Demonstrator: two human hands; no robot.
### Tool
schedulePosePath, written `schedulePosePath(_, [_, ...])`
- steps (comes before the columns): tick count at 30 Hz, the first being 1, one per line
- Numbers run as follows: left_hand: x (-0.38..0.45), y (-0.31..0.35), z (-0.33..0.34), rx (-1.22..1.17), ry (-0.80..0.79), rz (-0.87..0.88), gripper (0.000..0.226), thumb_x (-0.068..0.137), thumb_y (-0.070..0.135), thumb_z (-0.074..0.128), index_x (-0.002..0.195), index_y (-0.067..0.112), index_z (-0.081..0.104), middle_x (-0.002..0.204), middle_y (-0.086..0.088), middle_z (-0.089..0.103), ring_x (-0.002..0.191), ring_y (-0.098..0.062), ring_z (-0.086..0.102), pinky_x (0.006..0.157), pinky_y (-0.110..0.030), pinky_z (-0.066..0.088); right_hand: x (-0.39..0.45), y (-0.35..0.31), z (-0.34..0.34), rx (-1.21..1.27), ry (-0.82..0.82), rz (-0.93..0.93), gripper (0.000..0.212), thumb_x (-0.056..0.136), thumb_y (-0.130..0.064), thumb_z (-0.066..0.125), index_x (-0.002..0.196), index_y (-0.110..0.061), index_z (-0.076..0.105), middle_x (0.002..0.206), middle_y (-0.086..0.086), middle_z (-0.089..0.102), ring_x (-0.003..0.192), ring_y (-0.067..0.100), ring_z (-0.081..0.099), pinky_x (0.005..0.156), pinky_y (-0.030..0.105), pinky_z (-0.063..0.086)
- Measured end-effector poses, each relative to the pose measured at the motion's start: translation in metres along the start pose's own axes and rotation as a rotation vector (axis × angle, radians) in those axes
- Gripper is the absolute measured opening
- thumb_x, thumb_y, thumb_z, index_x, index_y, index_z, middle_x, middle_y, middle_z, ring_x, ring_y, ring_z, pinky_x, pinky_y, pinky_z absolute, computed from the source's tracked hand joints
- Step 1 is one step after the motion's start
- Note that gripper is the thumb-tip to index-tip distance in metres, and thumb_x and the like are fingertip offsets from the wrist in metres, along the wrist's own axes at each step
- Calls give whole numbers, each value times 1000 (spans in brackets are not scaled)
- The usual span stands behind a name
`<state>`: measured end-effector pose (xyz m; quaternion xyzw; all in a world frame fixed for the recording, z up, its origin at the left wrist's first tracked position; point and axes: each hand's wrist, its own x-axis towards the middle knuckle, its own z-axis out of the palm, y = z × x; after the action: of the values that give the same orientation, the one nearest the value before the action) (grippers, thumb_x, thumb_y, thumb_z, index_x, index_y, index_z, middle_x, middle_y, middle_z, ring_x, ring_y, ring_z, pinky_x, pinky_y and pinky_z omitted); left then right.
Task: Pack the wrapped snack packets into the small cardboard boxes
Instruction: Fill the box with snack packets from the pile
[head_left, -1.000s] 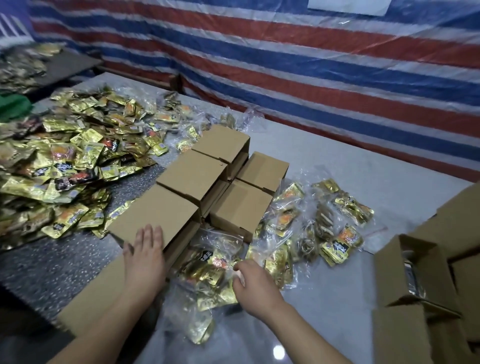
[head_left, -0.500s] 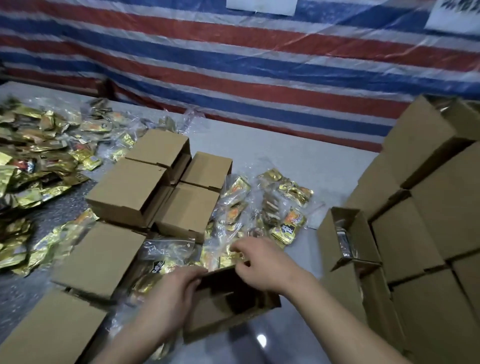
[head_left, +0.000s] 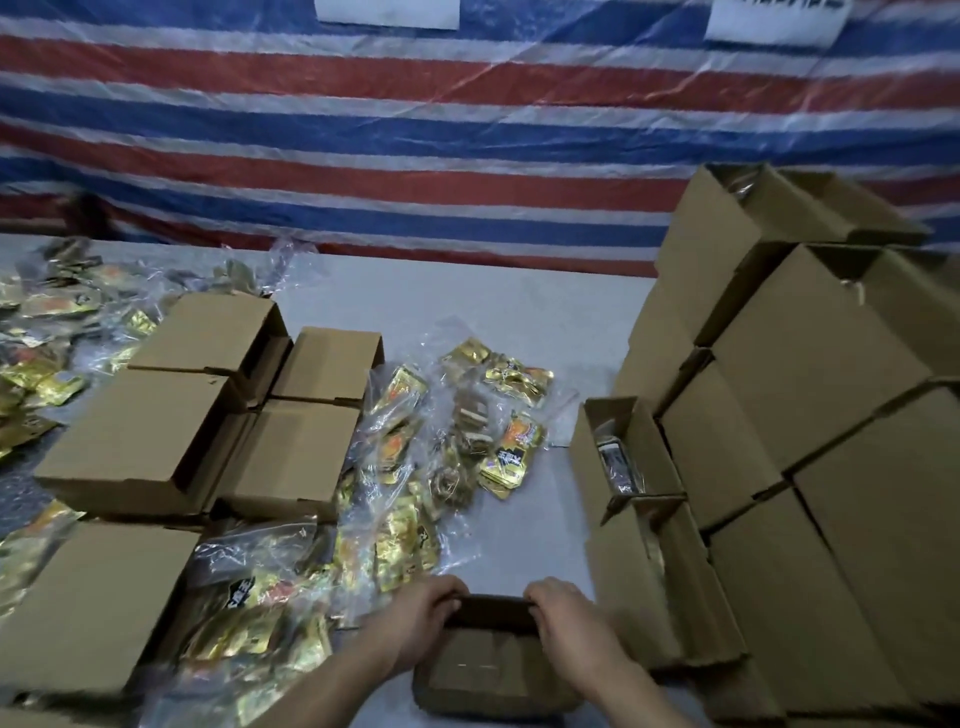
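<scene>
A small open cardboard box (head_left: 488, 670) stands at the near edge of the table, its inside dark. My left hand (head_left: 423, 618) grips its far left rim and my right hand (head_left: 563, 621) grips its far right rim, fingers curled over the edge. Gold snack packets in clear plastic bags (head_left: 457, 431) lie just beyond and to the left of the box. More bagged packets (head_left: 260, 618) lie beside my left forearm.
Several small cardboard boxes (head_left: 208, 431) sit in a group at the left, with loose gold packets (head_left: 41, 364) behind them. A stack of cardboard boxes (head_left: 810, 467) rises at the right, one open box (head_left: 618, 447) showing a packet inside. A striped tarpaulin (head_left: 467, 130) hangs behind the grey table (head_left: 493, 301).
The view has swung right. My left hand left the flat box and both hands took up a small box, which now stands before me with a hand on each side of its rim.
</scene>
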<state>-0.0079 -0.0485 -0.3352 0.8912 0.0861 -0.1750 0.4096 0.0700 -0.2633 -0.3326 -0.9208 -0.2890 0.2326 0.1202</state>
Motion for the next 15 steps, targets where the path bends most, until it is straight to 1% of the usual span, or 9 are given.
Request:
schedulePosePath(1, [2, -3, 2, -1, -2, 2, 21, 102, 18, 48, 112, 21, 66, 112, 4, 62, 106, -11, 54, 94, -22, 42, 0, 0, 2, -2, 8, -1, 20, 101, -22, 38, 110, -20, 56, 116, 2, 56, 113, 22, 50, 91, 34, 41])
schedulePosePath(4, [7, -7, 4, 7, -39, 25, 18, 101, 25, 50, 113, 23, 64, 109, 9, 60, 106, -9, 55, 84, -9, 38, 2, 1, 1, -51, -8, -11, 24, 101, -33, 39, 115, -20, 54, 120, 0, 55, 117, 21, 49, 93, 35, 42])
schedulePosePath(6, [8, -7, 1, 8, -33, 16, 22, 100, 39, 51, 118, 30, 61, 112, 17, 57, 110, -3, 54, 86, -8, 38, 2, 2, -2, -63, -31, 4, 41, 95, -53, 40, 122, -24, 53, 122, -4, 54, 118, 18, 49, 94, 34, 43])
schedulePosePath(8, [16, 1, -6, -47, 69, 26, 15, 100, 45, 49, 108, 38, 60, 106, 23, 58, 104, 3, 54, 84, -9, 39, 2, 3, -9, -8, -15, 30, 64, 84, -72, 38, 130, -29, 51, 125, -8, 54, 119, 14, 49, 96, 32, 42])
schedulePosePath(9, [24, 6, -11, -82, 137, 46, 12, 100, 43, 49, 100, 38, 59, 100, 23, 59, 96, 5, 54, 80, -9, 39, 3, 3, -13, 30, 14, 39, 69, 81, -75, 37, 132, -30, 51, 126, -10, 54, 120, 12, 48, 97, 30, 42])
schedulePosePath(11, [53, 21, -20, -65, 250, 97, 15, 101, 34, 48, 96, 30, 62, 94, 15, 60, 87, 2, 54, 76, -17, 40, 9, 7, -22, 120, 80, 65, 66, 86, -71, 41, 134, -28, 52, 130, -9, 55, 122, 12, 49, 98, 29, 42])
schedulePosePath(12, [72, 28, -23, -19, 277, 122, 18, 102, 30, 47, 99, 22, 63, 95, 8, 62, 87, -5, 54, 77, -24, 41, 13, 8, -27, 169, 115, 85, 60, 90, -65, 44, 134, -25, 53, 132, -7, 55, 123, 13, 49, 98, 27, 40])
schedulePosePath(13, [93, 36, -25, 26, 280, 139, 20, 102, 27, 46, 102, 16, 63, 98, 0, 62, 89, -13, 55, 78, -29, 41, 18, 10, -32, 224, 151, 108, 54, 94, -58, 48, 134, -22, 54, 133, -5, 56, 123, 14, 50, 98, 25, 39])
schedulePosePath(15, [137, 51, -24, 118, 231, 96, 27, 101, 27, 45, 115, 9, 58, 110, -12, 62, 100, -27, 58, 82, -34, 43, 30, 12, -42, 337, 213, 165, 45, 96, -47, 53, 130, -18, 58, 129, -2, 58, 120, 14, 53, 93, 20, 37])
